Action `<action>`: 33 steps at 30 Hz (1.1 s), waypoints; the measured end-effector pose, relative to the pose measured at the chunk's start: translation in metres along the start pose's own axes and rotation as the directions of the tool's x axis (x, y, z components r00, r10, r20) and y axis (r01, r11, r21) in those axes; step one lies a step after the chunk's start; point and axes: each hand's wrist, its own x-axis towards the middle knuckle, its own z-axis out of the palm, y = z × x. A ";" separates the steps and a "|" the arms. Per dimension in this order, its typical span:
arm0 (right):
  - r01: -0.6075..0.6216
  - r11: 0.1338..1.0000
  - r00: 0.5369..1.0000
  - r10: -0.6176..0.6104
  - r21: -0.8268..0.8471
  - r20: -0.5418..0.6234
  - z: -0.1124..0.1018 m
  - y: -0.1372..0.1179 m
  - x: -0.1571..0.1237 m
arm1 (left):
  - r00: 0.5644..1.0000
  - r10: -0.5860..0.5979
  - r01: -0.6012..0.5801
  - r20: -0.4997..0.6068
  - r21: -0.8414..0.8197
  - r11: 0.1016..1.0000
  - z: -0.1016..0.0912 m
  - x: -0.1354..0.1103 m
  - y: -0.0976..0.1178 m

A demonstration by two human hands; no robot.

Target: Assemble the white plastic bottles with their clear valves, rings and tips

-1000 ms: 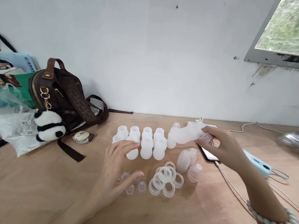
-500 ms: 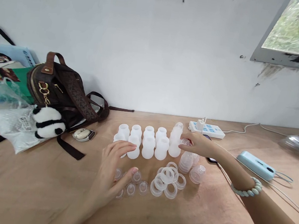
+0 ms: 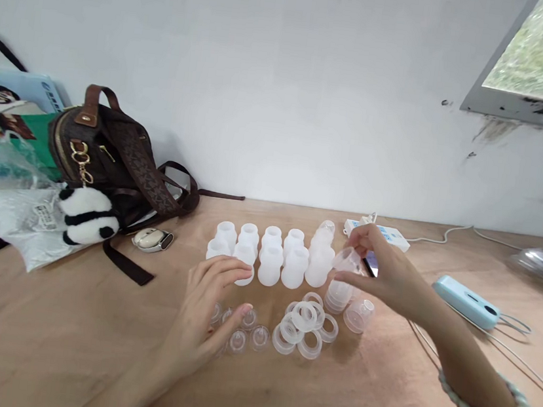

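Note:
Two rows of white translucent bottles (image 3: 271, 256) stand on the wooden table (image 3: 62, 336). In front of them lie a heap of clear rings (image 3: 303, 326), several small clear teats (image 3: 248, 336) and stacked clear domed caps (image 3: 338, 295). My left hand (image 3: 206, 314) rests flat with spread fingers, its thumb by the teats and its fingertips near the front left bottle. My right hand (image 3: 386, 270), a bead bracelet on its wrist, pinches one clear cap (image 3: 346, 260) just above the cap stack, right of the bottles.
A brown handbag (image 3: 109, 157) with a panda toy (image 3: 86, 215) sits at the left, with plastic bags (image 3: 17, 218) beside it and a small cream case (image 3: 151, 239) nearby. A power strip (image 3: 386, 234), a phone, a light blue device (image 3: 465, 301) and cables lie at the right.
My right hand set the bottle it carried down at the right end of the rows, then took up a clear cap. My left hand barely moved.

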 end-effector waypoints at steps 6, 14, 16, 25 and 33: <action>0.315 0.930 0.949 -0.313 0.189 -0.041 0.057 -0.024 -0.032 | 0.990 -0.013 0.031 0.140 -0.131 0.991 0.011 -0.006 0.008; 0.284 0.933 0.956 -0.292 0.221 0.006 0.091 -0.034 -0.051 | 0.956 0.090 -0.007 0.278 -0.286 0.958 0.022 -0.014 0.017; 0.312 0.920 0.950 -0.305 0.236 -0.069 0.093 -0.036 -0.053 | 0.947 0.081 0.031 0.310 -0.340 0.940 0.023 -0.014 0.018; 0.523 0.818 0.840 -0.447 0.239 -0.309 0.090 -0.044 -0.052 | 0.893 -0.176 0.412 0.414 -0.597 0.688 0.024 -0.014 0.021; 0.578 0.803 0.800 -0.521 0.147 -0.299 0.090 -0.045 -0.055 | 0.821 -0.288 0.571 0.493 -0.685 0.453 0.024 -0.005 0.024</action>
